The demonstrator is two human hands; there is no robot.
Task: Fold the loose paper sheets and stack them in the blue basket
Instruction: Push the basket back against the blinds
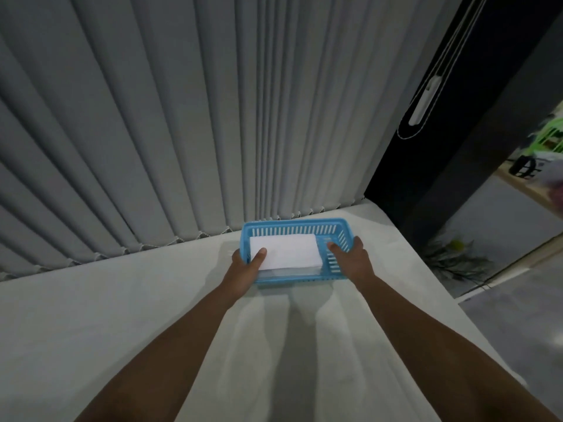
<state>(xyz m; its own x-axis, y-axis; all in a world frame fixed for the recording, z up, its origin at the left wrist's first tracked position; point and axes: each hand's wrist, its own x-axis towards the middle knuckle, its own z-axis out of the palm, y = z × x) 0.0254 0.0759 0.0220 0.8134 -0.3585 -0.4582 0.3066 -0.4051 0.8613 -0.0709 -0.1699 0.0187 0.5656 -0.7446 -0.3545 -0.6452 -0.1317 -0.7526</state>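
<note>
From the head view, the blue basket (292,228) is sitting at the far end of the white table (122,315), just short of the hanging grey blinds (182,117), whose lower ends are closing off that edge. The table's right edge is running close past the basket and dropping to the floor (518,330). Wide bare tabletop is lying open to the left and toward the person.

The basket's long axis is running left to right, roughly along the line of the blinds. The folded white paper (289,251) is lying flat inside with the same long axis, crowded toward the left end.

The left hand (243,269) is gripping the basket's left end, its thumb reaching over the rim onto the paper. The right hand (350,257) is gripping the right end, thumb inside and fingers curling round the outer wall.

The left fingers are hiding behind the basket. Its near wall is covering the paper's front edge, so the number of sheets cannot be told, nor whether the basket is touching the table. Both forearms are being cut off at the bottom, and the things at far right are blurring.
</note>
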